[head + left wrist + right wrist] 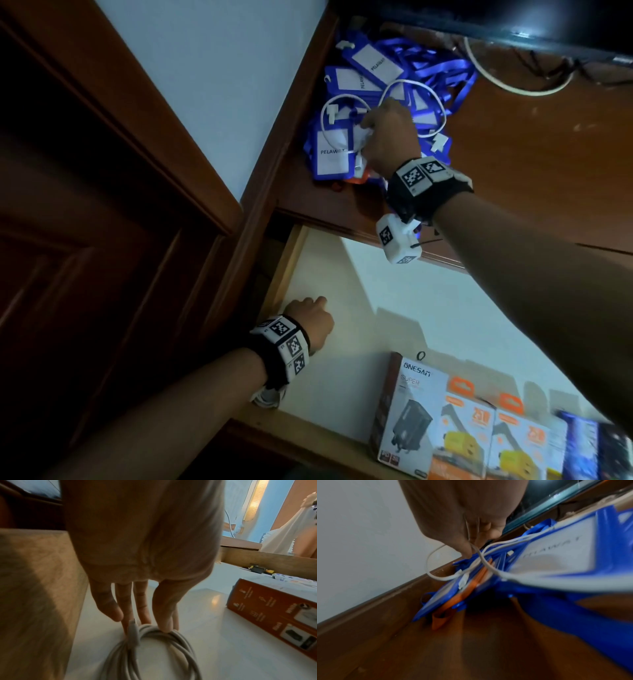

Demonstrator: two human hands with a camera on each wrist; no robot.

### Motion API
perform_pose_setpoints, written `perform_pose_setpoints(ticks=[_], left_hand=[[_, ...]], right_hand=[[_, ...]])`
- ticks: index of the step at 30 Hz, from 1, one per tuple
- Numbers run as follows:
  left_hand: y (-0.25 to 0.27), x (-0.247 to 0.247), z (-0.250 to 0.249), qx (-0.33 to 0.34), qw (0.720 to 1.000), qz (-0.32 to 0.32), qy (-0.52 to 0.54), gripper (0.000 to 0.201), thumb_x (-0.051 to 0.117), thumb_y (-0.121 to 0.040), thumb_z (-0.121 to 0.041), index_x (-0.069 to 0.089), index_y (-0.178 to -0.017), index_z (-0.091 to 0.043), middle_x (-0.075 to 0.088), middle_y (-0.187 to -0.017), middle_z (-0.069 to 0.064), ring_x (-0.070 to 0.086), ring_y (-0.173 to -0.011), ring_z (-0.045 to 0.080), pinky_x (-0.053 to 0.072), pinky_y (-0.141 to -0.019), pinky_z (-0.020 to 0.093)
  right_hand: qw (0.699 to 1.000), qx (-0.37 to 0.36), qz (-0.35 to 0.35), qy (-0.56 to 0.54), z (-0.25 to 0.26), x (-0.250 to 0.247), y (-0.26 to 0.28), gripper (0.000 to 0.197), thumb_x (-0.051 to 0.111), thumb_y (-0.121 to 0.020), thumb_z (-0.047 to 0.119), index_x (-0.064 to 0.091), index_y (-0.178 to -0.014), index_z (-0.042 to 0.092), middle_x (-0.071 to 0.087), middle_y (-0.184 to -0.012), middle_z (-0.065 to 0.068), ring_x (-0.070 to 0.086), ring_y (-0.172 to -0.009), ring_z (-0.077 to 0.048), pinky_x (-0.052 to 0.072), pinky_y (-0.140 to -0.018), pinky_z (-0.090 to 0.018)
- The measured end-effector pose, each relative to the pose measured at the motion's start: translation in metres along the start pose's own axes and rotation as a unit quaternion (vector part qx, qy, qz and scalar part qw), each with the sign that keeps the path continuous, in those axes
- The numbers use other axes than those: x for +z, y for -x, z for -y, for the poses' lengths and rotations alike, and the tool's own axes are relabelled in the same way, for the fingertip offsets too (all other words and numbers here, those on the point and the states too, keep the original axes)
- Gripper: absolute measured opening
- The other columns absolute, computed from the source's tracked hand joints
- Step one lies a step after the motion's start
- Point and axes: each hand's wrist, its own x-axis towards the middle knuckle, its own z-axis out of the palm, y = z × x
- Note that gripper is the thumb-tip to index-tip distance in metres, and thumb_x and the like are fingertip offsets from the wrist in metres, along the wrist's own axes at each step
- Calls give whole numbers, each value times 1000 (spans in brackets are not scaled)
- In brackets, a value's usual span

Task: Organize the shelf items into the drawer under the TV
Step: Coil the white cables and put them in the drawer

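On the brown shelf (531, 154) lies a heap of blue lanyards (431, 68) with badge holders (330, 154). My right hand (387, 130) is on top of the heap, fingers curled round a thin white cable (435, 102) that loops out on both sides. The right wrist view shows this cable (435, 577) running through the curled fingers (465, 547). Below, the drawer (284, 267) is open. My left hand (147, 623) is inside at its left wall, pinching the top of a coiled grey-white cable (154, 649) that rests on the white drawer floor (205, 635).
At the drawer's front right stand a ONESAM charger box (407, 411), two orange boxes (469, 435) and a blue box (589, 448). The TV's dark lower edge (513, 31) overhangs the shelf, with another white cord (520, 90) behind. A wall and a dark door are to the left.
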Motion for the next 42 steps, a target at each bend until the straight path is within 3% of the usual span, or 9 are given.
perform_pose_setpoints(ticks=[7,11,16,23,30,34,38,40,42], left_hand=[[15,12,6,-33,999,-5,-31,35,56,-88,-17,61,-123,-19,44,-131,8,50,-117,29,44,-98,42],[26,23,0,-56,997,-15,-49,34,54,-89,-17,62,-122,-21,45,-129,6,51,-116,27,45,-96,41],[32,35,-9,-77,996,-11,-50,39,46,-92,-22,53,-130,-19,41,-132,8,46,-119,29,43,-98,46],[46,54,-31,-137,988,-20,-64,53,46,-88,-40,40,-139,-26,42,-142,3,37,-129,26,33,-104,48],[79,53,-62,-182,972,-100,107,72,52,-89,-37,18,-152,-24,6,-161,5,15,-146,25,18,-117,46],[103,16,-78,-131,909,-277,281,66,60,-89,-32,30,-147,-21,34,-152,4,38,-135,23,33,-110,37],[126,-47,-100,-57,766,-502,397,62,70,-81,-17,43,-136,-18,55,-128,8,55,-114,24,44,-98,33],[135,-76,-110,-11,725,-556,407,65,74,-76,-14,43,-134,-15,57,-124,4,60,-101,21,45,-92,28],[139,-96,-115,29,714,-568,408,71,78,-72,-16,43,-133,-14,55,-120,1,57,-100,16,43,-91,23]], right_hand=[[992,-40,-108,-46,12,-41,40,22,49,-83,-6,67,-91,5,57,-108,-15,55,-96,-29,33,-73,-25],[976,-95,-178,-81,17,-60,80,21,47,-78,-6,65,-83,5,58,-96,-16,56,-81,-31,41,-63,-35],[966,-124,-196,-116,8,-74,133,22,46,-68,2,66,-75,5,59,-80,-15,57,-73,-33,40,-62,-35],[953,-149,-212,-155,-10,-92,199,20,52,-75,0,70,-81,8,60,-83,-11,57,-71,-28,39,-61,-29],[945,-178,-220,-162,-30,-106,240,24,52,-76,0,73,-85,8,62,-85,-9,60,-73,-30,45,-63,-33],[931,-227,-219,-182,-34,-117,267,25,48,-76,13,72,-78,6,59,-75,-5,57,-65,-23,33,-60,-21],[926,-243,-214,-193,-31,-136,287,25,50,-72,19,70,-70,4,59,-70,-5,55,-60,-21,35,-57,-22],[924,-247,-226,-184,-26,-147,294,24,51,-72,17,70,-68,4,60,-70,-6,55,-60,-21,40,-57,-24],[922,-259,-235,-167,-21,-155,300,17,54,-74,2,71,-71,4,62,-73,-5,59,-65,-20,43,-61,-23]])
